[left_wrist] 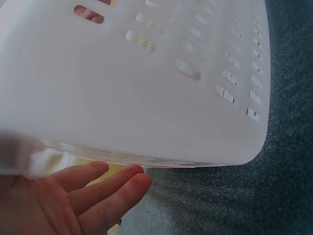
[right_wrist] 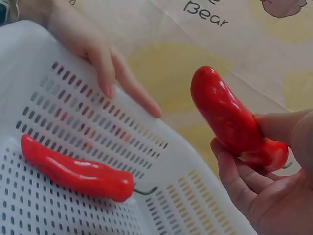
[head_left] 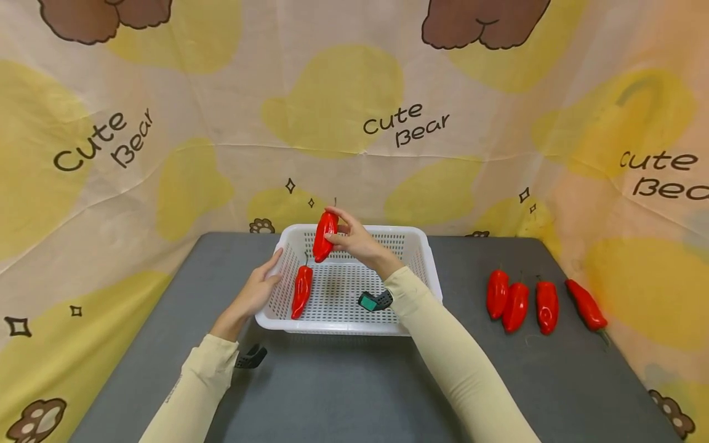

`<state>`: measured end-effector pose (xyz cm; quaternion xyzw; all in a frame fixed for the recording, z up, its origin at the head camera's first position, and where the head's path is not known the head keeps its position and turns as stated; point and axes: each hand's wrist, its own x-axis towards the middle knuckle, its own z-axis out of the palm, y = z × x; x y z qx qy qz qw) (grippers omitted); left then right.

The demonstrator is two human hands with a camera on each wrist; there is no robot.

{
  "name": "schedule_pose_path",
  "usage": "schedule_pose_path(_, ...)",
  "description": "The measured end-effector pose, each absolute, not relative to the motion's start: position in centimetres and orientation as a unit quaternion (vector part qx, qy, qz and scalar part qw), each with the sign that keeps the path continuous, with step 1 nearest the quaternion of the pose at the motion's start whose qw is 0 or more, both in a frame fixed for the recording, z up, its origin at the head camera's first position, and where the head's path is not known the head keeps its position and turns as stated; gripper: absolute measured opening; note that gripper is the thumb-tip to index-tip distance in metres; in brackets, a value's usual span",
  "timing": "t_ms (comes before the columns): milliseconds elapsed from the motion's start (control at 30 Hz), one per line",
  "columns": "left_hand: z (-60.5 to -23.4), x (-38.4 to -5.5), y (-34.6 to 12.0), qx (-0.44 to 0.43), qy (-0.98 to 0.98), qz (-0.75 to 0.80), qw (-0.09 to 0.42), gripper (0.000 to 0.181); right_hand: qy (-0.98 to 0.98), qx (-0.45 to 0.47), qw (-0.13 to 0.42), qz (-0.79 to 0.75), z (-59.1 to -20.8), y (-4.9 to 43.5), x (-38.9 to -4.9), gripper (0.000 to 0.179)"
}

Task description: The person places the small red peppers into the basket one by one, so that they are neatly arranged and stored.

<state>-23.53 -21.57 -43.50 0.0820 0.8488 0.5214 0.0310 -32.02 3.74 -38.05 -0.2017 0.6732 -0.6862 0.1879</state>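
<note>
My right hand holds a red chili pepper between thumb and fingers, above the back left part of the white perforated basket. In the right wrist view this pepper points up and left, its green stem by the palm. A second red pepper lies inside the basket along its left side. At the basket's left rim rests my left hand, fingers fairly straight. The right wrist view shows its thumb over the rim; in the left wrist view other fingers extend outside the wall.
Several red peppers lie on the right of the dark grey table, one close to its right edge. A printed cloth hangs behind and along the sides of the table. Dark bands sit on both wrists.
</note>
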Motion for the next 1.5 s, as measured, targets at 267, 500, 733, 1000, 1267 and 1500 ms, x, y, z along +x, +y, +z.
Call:
schedule_pose_path(267,-43.9,-22.7,-21.6,0.079,0.844,0.528,0.043,0.064,0.699,-0.195,0.207,-0.656,-39.9,3.6,-31.5,0.066)
schedule_pose_path(500,-43.8,-22.6,-21.7,0.086,0.846,0.526,0.025,0.063,0.709,-0.214,0.213,-0.637,-40.3,3.3,-31.4,0.070)
schedule_pose_path(733,-44.1,-22.6,-21.3,0.081,0.844,0.529,0.035,0.064,0.735,-0.223,0.230,-0.597,-40.9,3.5,-31.2,0.073)
schedule_pose_path(1000,-44.1,-22.5,-21.5,0.087,0.848,0.522,0.033,0.064,0.740,-0.246,0.240,-0.578,-41.3,3.4,-31.2,0.072)
schedule_pose_path(1267,-43.8,-22.9,-21.6,0.094,0.849,0.520,0.025,0.065,0.758,-0.260,0.256,-0.541,-41.2,3.7,-31.6,0.072)
schedule_pose_path(1500,-43.7,-23.4,-21.9,0.099,0.850,0.518,0.018,0.064,0.766,-0.254,0.259,-0.531,-41.3,3.5,-32.2,0.072)
